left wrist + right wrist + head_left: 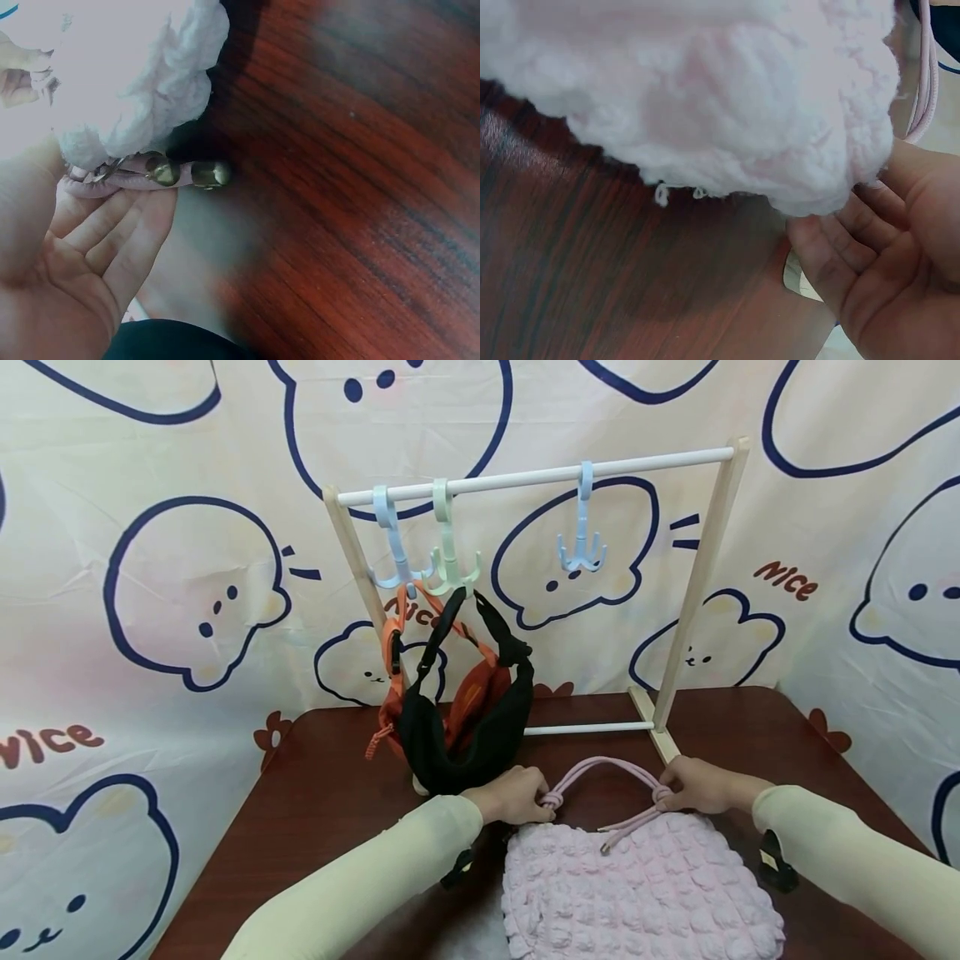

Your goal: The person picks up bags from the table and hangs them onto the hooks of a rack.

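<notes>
A pink puffy quilted handbag (637, 885) is upright at the table's near side, its knotted cord handle (600, 762) arching above it. My left hand (516, 795) pinches the left end of the handle by its knot. At the opposite end, my right hand (696, 785) grips the handle's right knot. In the left wrist view, metal-tipped cord ends (210, 174) stick out beside the fingers of the left hand. The right wrist view shows the bag's fluffy corner (810, 180) against the right hand's fingers (829, 262).
Behind stands a rack with a white rail (517, 482) and wooden posts. Blue hooks (581, 527) and a green hook (447, 543) hang from it. A black bag (465, 760) and an orange bag (393, 693) hang at the left, over the brown table (300, 827).
</notes>
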### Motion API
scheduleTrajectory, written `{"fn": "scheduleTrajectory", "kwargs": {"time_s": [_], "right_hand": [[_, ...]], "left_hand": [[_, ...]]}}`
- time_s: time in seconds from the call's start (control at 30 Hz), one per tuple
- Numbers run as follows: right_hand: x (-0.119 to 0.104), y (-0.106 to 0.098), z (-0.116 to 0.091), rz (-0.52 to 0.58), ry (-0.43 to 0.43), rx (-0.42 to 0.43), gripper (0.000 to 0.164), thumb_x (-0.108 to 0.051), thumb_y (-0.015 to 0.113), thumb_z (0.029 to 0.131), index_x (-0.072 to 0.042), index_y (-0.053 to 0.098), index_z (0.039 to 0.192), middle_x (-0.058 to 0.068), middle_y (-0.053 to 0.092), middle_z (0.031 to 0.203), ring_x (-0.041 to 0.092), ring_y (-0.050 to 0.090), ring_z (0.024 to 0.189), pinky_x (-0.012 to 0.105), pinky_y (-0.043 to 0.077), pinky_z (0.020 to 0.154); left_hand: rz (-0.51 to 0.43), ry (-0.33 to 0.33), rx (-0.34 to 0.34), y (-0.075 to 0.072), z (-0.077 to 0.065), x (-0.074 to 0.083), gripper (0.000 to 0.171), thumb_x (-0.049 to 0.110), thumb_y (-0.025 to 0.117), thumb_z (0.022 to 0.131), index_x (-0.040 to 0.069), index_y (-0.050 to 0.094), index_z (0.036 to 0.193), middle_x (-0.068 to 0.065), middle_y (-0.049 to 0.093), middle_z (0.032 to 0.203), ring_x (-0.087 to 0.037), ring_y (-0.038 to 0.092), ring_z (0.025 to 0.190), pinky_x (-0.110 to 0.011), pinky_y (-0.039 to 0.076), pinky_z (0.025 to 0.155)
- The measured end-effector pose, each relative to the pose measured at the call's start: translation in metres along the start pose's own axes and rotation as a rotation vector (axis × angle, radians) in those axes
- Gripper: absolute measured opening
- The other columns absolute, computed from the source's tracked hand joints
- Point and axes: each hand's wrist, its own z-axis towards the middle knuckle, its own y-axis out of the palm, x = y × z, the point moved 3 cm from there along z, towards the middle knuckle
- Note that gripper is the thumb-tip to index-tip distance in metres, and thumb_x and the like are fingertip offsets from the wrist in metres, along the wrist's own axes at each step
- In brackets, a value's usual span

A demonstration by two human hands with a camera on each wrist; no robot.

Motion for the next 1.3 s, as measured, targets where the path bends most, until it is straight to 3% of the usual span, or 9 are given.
{"fn": "scheduleTrajectory", "kwargs": {"time_s": [0.33,0.6,0.8,1.07,1.3], "right_hand": [[-0.002,-0.005,-0.009,0.072,-0.098,0.022,0.014,-0.019,0.071,0.094,-0.006,0.074,0.089,-0.007,0.061,0.075,0.000,0.051,0.065,0.021,0.043,0.060],[-0.005,-0.009,-0.012,0.111,-0.112,0.041,0.016,-0.019,0.069,0.096,-0.005,0.075,0.091,-0.007,0.060,0.075,0.000,0.052,0.065,0.020,0.044,0.060],[-0.006,-0.009,-0.016,0.149,-0.142,0.049,0.015,-0.017,0.067,0.098,-0.005,0.074,0.092,-0.003,0.062,0.075,0.002,0.053,0.063,0.020,0.044,0.058],[-0.009,-0.009,-0.021,0.171,-0.153,0.050,0.014,-0.017,0.065,0.098,-0.006,0.073,0.094,-0.002,0.062,0.077,0.003,0.054,0.065,0.021,0.045,0.059],[-0.012,-0.013,-0.024,0.195,-0.207,0.065,0.014,-0.014,0.065,0.098,-0.004,0.073,0.094,-0.003,0.060,0.076,0.000,0.052,0.065,0.021,0.045,0.057]], "left_hand": [[-0.059,0.002,0.030,-0.004,-0.003,0.001,0.032,0.026,0.078,0.089,0.017,0.062,0.063,0.012,0.042,0.055,-0.003,0.041,0.055,-0.016,0.034,0.055],[-0.138,-0.021,0.070,-0.006,-0.008,-0.001,0.039,0.027,0.076,0.092,0.017,0.055,0.060,0.010,0.039,0.053,-0.004,0.040,0.050,-0.018,0.032,0.051],[-0.156,-0.027,0.080,-0.006,-0.013,0.000,0.023,0.027,0.074,0.094,0.016,0.065,0.075,0.010,0.045,0.058,-0.003,0.043,0.054,-0.017,0.036,0.054],[-0.185,-0.037,0.088,-0.002,-0.018,0.000,0.017,0.028,0.072,0.095,0.012,0.068,0.091,0.008,0.054,0.071,-0.003,0.049,0.060,-0.018,0.041,0.057],[-0.187,-0.022,0.111,-0.007,-0.019,0.002,0.015,0.027,0.072,0.095,0.012,0.068,0.093,0.007,0.056,0.073,-0.004,0.049,0.058,-0.018,0.042,0.055]]}}
